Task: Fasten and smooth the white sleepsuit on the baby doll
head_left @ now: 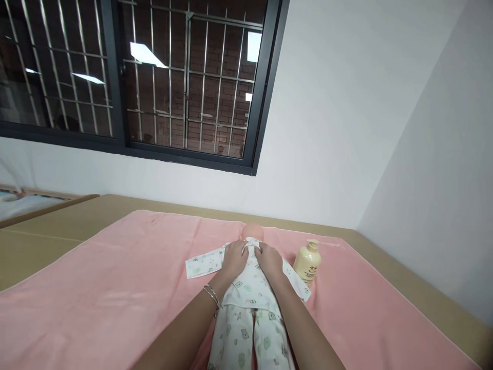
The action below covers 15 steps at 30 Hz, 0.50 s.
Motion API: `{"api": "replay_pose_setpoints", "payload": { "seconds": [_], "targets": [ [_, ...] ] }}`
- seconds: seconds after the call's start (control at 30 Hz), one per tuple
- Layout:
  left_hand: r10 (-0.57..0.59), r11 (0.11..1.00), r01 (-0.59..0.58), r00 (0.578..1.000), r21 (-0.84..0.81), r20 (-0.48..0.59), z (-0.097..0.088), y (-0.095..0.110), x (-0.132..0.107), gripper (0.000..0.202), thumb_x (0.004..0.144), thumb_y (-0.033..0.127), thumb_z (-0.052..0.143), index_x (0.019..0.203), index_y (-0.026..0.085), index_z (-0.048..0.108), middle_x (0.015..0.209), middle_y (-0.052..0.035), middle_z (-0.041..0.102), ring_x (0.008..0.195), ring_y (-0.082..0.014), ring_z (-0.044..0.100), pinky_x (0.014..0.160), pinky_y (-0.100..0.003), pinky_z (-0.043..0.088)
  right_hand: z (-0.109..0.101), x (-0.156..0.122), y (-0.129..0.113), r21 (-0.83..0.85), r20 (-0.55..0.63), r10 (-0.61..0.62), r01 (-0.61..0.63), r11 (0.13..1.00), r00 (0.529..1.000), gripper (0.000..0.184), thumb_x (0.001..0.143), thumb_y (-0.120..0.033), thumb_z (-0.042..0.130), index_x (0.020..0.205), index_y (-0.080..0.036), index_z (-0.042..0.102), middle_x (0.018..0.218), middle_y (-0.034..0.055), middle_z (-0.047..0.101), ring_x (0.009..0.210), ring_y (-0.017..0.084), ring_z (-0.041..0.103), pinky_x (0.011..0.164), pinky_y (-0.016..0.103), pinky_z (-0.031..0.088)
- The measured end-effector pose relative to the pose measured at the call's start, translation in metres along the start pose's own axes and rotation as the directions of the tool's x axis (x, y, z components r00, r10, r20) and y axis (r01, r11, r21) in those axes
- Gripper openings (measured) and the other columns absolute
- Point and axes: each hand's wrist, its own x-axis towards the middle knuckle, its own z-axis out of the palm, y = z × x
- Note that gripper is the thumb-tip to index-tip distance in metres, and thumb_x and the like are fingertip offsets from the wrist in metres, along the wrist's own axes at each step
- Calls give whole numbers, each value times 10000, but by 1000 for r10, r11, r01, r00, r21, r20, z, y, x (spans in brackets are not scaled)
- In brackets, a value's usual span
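A baby doll [252, 232] lies on its back, its head toward the wall. It wears a white shirt [250, 288] and matching trousers [236, 334] with a small green print. My left hand [235, 257] rests on the left side of its upper chest, close to the collar. On the right side of the chest lies my right hand [269, 259], mirroring the left. Both hands lie palm down with the thumbs toward the middle; the fingertips are partly hidden. The shirt's sleeves spread out to both sides.
A pale yellow pump bottle [307, 264] stands just right of the doll's sleeve. Beneath everything spreads a pink blanket [127, 288] over a tan padded surface [50, 252]. White walls [327, 128] and a dark-framed barred window [185, 87] border the far side.
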Motion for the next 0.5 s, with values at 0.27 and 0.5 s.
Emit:
{"api": "replay_pose_setpoints", "payload": {
  "seconds": [0.27, 0.5],
  "targets": [
    [-37, 992, 41, 999, 118, -40, -3, 3, -3, 237, 885, 235, 429, 1000, 196, 633, 1023, -83, 681, 1048, -234, 584, 939, -355, 406, 3, -10, -14, -101, -67, 103, -109, 989, 992, 425, 986, -383, 369, 984, -130, 710, 917, 182, 691, 925, 270, 651, 764, 311, 430],
    [-94, 970, 87, 995, 227, 20, -5, 5, -3, 334, 906, 281, 390, 1123, 177, 622, 1120, -110, 665, 1120, -260, 560, 991, -378, 377, 12, -7, -5, -68, -76, 52, -57, 996, 996, 449, 1001, -375, 308, 1144, -100, 632, 1231, 194, 594, 1218, 266, 490, 1005, 388, 326]
  ]
}}
